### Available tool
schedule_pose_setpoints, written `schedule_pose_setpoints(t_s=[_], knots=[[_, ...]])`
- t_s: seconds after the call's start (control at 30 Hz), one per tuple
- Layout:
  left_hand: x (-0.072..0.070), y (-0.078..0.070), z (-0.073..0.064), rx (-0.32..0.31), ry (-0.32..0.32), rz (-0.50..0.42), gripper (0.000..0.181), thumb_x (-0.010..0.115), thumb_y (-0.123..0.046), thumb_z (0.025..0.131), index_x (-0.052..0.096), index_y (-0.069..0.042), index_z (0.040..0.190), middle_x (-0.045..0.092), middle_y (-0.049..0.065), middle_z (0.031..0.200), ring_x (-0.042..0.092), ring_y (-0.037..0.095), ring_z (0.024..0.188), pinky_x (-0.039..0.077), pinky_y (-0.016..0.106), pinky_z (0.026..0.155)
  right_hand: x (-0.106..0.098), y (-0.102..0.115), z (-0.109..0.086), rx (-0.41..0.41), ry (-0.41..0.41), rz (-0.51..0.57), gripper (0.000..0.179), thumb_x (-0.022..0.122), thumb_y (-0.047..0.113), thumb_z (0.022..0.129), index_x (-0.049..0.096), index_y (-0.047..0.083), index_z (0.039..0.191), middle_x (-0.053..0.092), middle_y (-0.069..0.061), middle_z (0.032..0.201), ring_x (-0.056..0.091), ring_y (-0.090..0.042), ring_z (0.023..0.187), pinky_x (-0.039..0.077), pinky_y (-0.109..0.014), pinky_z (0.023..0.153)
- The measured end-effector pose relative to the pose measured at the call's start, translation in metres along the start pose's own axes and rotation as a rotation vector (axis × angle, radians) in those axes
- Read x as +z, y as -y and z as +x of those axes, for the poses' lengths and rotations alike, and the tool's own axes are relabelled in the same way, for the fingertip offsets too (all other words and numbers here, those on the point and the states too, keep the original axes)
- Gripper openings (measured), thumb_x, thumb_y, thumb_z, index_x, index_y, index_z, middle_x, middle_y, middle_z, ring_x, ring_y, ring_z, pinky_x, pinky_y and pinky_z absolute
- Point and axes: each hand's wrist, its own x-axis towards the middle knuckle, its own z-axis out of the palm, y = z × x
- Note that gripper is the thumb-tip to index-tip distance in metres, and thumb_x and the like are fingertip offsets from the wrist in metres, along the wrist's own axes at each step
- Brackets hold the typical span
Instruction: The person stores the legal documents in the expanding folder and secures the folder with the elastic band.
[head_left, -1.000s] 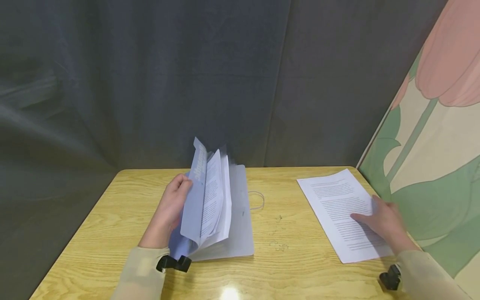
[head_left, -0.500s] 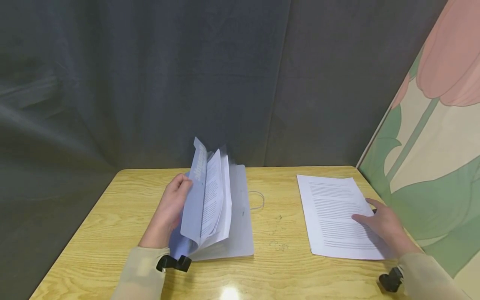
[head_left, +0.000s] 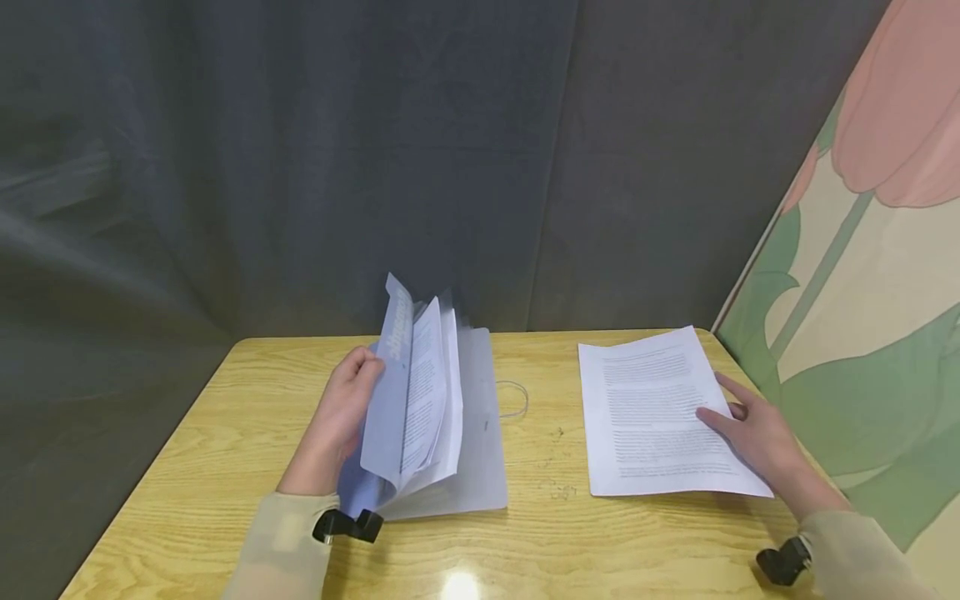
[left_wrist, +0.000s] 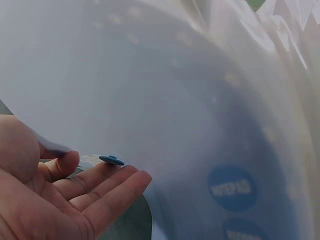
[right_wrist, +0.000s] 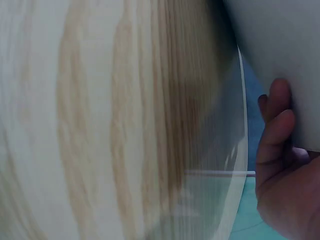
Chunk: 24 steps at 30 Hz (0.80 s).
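Note:
A translucent bluish folder (head_left: 483, 425) stands partly open on the left half of the table, with printed sheets (head_left: 424, 383) inside. My left hand (head_left: 341, 404) pinches the raised edge of its cover and keeps it tilted up. In the left wrist view, a small blue button (left_wrist: 111, 160) on the cover sits by the fingers (left_wrist: 117, 197). To the right, my right hand (head_left: 765, 437) grips the right edge of printed paper (head_left: 652, 408), thumb on top and fingers underneath. The right wrist view shows the paper's underside (right_wrist: 280, 45) above the table; whether it is one sheet or more, I cannot tell.
A thin cord loop (head_left: 517, 400) sticks out from the folder's right side. The wooden table (head_left: 555, 550) ends at a dark curtain (head_left: 480, 167) behind. A flower-patterned panel (head_left: 870, 333) stands close along the right side.
The printed paper has shifted left and lifted off the table in my right hand, turning slightly. My left hand and the folder have stayed put.

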Motion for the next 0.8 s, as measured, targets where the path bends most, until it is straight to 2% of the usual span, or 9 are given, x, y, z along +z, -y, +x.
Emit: schedule_pose_setpoints(t_s=[0.07,0.3,0.47,0.67,0.8], knots=[[0.0,0.0,0.0,-0.002,-0.001,0.002,0.017,0.045,-0.017,0.113,0.049,-0.004,0.104,0.045,0.011,0.102,0.05,0.025,0.095,0.041,0.035,0.076,0.002,0.004,-0.001,-0.006,-0.018,0.02,0.085,0.065,0.04,0.112,0.02,0.004,0.174,0.054,-0.043,0.147,0.074,-0.024,0.09,0.05,-0.027,0.069],[0.0,-0.001,0.0,-0.013,0.0,0.0,0.017,0.044,-0.018,0.113,0.049,-0.004,0.105,0.046,0.013,0.107,0.05,0.027,0.1,0.04,0.036,0.079,0.01,0.018,-0.005,-0.017,-0.061,0.067,0.085,0.066,0.041,0.111,0.02,0.01,0.176,0.053,-0.043,0.148,0.076,-0.026,0.093,0.053,-0.028,0.067],[-0.001,-0.001,-0.001,-0.015,0.006,0.008,0.017,0.043,-0.018,0.114,0.049,-0.004,0.106,0.047,0.014,0.112,0.05,0.028,0.104,0.04,0.038,0.081,0.014,0.032,-0.007,-0.042,-0.063,0.133,0.086,0.067,0.038,0.111,0.017,0.016,0.177,0.054,-0.042,0.148,0.076,-0.021,0.089,0.056,-0.031,0.066],[-0.004,0.0,-0.001,-0.013,-0.002,0.02,0.018,0.044,-0.019,0.114,0.049,-0.004,0.107,0.046,0.013,0.108,0.05,0.027,0.1,0.04,0.037,0.08,0.02,0.055,-0.009,-0.051,-0.071,0.227,0.085,0.069,0.037,0.11,0.019,0.021,0.177,0.059,-0.038,0.146,0.077,-0.017,0.083,0.059,-0.032,0.065],[-0.005,0.001,-0.002,-0.008,-0.005,0.019,0.019,0.043,-0.02,0.114,0.049,-0.004,0.106,0.046,0.013,0.106,0.05,0.027,0.098,0.041,0.036,0.078,0.024,0.073,-0.013,-0.059,-0.049,0.31,0.085,0.07,0.036,0.11,0.02,0.023,0.178,0.062,-0.036,0.145,0.078,-0.018,0.082,0.06,-0.034,0.065]])
